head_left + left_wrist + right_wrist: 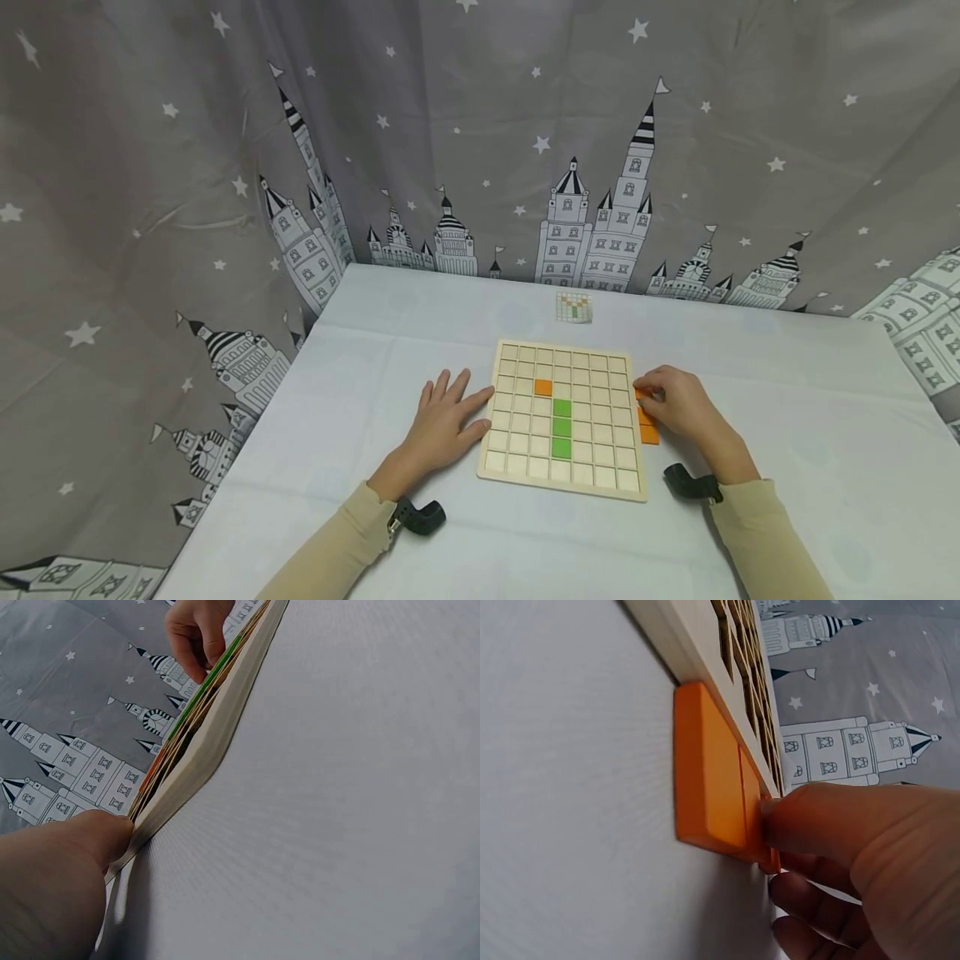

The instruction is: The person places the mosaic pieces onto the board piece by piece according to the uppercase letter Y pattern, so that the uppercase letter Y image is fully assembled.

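Note:
A wooden grid board point(525, 483) lies flat on the white table. One orange tile point(543, 387) and a column of three green tiles point(562, 427) sit in its squares. At the board's left edge, my left hand point(442, 423) rests with fingers spread, thumb and index fingertip touching the frame. My right hand point(681, 402) is at the right edge, where loose orange tiles point(649, 434) lie in a row along the board. Its thumb and fingers pinch the farthest orange tile point(640, 392); the right wrist view shows the thumb on it, while the hand hides much of this tile.
Behind the board lies a small pattern card point(573, 307) with a printed grid and coloured squares. A grey curtain point(480, 150) with stars and castles hangs along the back and left of the white table point(360, 350). A black wrist device point(422, 517) sits at the left sleeve.

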Available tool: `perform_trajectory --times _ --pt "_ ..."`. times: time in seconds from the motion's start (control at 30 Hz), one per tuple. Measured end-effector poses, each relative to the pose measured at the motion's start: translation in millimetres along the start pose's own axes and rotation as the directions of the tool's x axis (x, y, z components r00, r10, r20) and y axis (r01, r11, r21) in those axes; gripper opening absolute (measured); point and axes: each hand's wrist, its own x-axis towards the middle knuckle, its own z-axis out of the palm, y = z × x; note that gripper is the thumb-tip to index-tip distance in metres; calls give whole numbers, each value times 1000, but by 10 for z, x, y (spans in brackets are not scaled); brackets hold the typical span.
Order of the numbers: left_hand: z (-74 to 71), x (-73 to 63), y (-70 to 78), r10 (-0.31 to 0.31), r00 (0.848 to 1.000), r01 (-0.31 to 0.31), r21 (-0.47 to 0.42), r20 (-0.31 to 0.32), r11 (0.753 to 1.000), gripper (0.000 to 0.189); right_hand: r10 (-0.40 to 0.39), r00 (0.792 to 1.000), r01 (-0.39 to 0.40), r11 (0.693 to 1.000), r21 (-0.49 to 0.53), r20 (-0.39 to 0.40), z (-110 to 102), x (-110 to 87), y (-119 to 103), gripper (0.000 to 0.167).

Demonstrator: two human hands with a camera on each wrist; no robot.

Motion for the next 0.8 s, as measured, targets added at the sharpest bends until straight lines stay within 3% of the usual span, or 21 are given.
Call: perform_trajectory --times 0.8 --pt "2 0 -5 2 1000 -2 -11 -4 1000 49 -9 1000 9 1000 -28 -3 -55 -16 -17 16"
